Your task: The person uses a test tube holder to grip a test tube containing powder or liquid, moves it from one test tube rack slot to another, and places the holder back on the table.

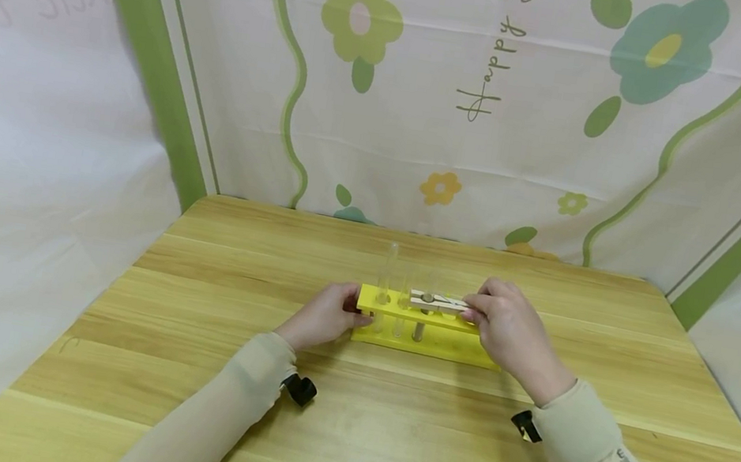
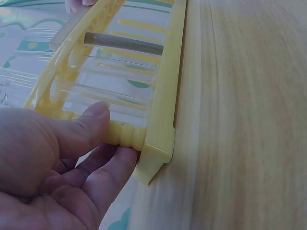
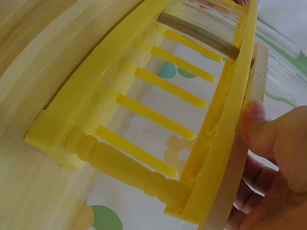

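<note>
A yellow plastic test tube rack [image 1: 453, 349] stands upright on the table, with three glass tubes at its left end. My left hand [image 1: 325, 316] holds the rack by its left end post [image 2: 125, 134], thumb on one side and fingers on the other. My right hand [image 1: 510, 328] pinches a wooden test tube clamp [image 1: 451, 305], which lies level along the rack's top plate. The clamp's tip is at the third test tube [image 1: 419, 331], whose lower part looks grey-brown. Clear tubes [image 1: 391, 262] stand to the left of it. In the right wrist view, the clamp's handle [image 3: 229, 189] runs beside the top plate.
The wood-grain table [image 1: 340, 434] extends to a white curtain [image 1: 407, 133] printed with flowers at the back. More white cloth hangs at the left and right sides. Yellow pegs [image 3: 172, 88] rise from the rack's base in the right wrist view.
</note>
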The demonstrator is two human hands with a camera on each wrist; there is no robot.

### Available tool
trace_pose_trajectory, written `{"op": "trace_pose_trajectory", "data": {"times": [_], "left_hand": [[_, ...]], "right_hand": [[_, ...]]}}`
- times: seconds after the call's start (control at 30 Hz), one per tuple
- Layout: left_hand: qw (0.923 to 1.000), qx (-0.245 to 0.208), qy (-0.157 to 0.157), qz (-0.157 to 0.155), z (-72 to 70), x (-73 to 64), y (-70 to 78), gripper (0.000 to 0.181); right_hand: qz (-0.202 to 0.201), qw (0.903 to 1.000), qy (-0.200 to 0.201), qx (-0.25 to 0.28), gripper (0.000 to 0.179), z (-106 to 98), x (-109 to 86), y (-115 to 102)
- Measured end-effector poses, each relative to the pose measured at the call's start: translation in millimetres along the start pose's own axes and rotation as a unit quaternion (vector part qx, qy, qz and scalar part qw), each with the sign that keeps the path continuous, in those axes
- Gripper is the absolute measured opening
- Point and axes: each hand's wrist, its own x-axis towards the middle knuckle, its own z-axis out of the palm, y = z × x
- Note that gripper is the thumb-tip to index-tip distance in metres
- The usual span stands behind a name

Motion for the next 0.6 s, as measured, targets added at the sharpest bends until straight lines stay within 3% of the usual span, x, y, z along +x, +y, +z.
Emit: {"op": "trace_pose_trajectory", "data": {"times": [0.6], "left_hand": [[0.9999,0.01,0.003,0.0,0.6,-0.2,-1.0,0.018]], "right_hand": [[0.002,0.9996,0.022,0.015,0.013,-10.5,2.2,-3.2]]}}
